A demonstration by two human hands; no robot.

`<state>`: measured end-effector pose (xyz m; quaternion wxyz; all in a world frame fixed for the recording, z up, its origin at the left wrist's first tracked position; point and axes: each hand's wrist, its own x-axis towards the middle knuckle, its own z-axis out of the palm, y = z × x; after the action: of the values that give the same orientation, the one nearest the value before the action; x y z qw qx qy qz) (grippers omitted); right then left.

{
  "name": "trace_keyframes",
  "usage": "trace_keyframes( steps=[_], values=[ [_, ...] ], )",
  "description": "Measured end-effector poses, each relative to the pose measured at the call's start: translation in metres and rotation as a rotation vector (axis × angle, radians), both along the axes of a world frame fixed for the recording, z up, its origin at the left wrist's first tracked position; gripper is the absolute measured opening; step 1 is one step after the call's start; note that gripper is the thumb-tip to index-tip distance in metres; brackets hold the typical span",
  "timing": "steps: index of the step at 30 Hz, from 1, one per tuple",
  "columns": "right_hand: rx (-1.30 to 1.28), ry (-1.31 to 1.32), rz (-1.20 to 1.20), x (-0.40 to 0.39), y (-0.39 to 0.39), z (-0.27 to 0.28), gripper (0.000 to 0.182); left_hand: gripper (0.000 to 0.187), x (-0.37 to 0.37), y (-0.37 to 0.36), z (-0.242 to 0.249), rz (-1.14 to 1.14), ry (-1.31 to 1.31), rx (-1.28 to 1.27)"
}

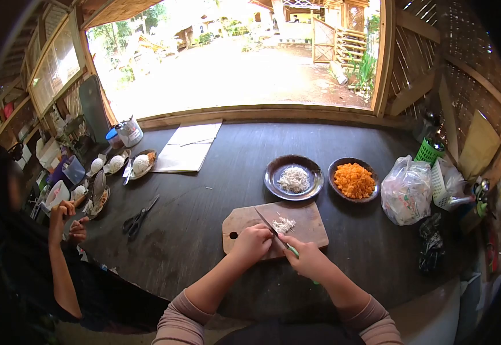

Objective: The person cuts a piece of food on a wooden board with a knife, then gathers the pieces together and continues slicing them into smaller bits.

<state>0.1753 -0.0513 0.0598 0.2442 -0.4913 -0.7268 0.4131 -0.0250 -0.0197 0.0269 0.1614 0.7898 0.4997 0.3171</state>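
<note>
My right hand (pixel 309 259) is closed around the green handle of a kitchen knife (pixel 269 223), whose blade slants up and left over a wooden cutting board (pixel 314 227). Just left of the blade, my left hand (pixel 253 242) rests on the board with its fingers curled together; what they hold, if anything, is hidden. Thin whitish cut strips (pixel 284 225) lie in a small pile on the board, right of the knife tip. Beyond the board, a dark plate (pixel 270 183) bears more whitish shreds (pixel 294 179). Beside it stands a bowl of crumbly orange food (pixel 354 180).
Black scissors (pixel 138 221) lie left of the board. Plates with white rice mounds (pixel 142 164) and a paper folder (pixel 184 150) are farther left. A co-worker's hands (pixel 66 221) are raised at the table's left edge. On the right sit a plastic bag (pixel 406 192) and a green basket (pixel 429 150).
</note>
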Motion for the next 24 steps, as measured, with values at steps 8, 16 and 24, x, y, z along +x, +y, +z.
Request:
trace_keyframes(
  steps=[8,16,24],
  values=[
    [0.409,-0.051,0.046,-0.004,0.016,-0.05,0.043,0.012,-0.001,0.002,-0.003,-0.011,0.012,0.042],
    [0.082,-0.017,0.022,-0.001,0.009,-0.017,0.043,0.012,-0.003,0.001,-0.002,-0.025,0.02,0.049],
    [-0.038,-0.007,0.002,0.002,-0.003,0.005,0.043,0.013,-0.002,-0.001,0.001,-0.02,-0.005,-0.013]
  ],
)
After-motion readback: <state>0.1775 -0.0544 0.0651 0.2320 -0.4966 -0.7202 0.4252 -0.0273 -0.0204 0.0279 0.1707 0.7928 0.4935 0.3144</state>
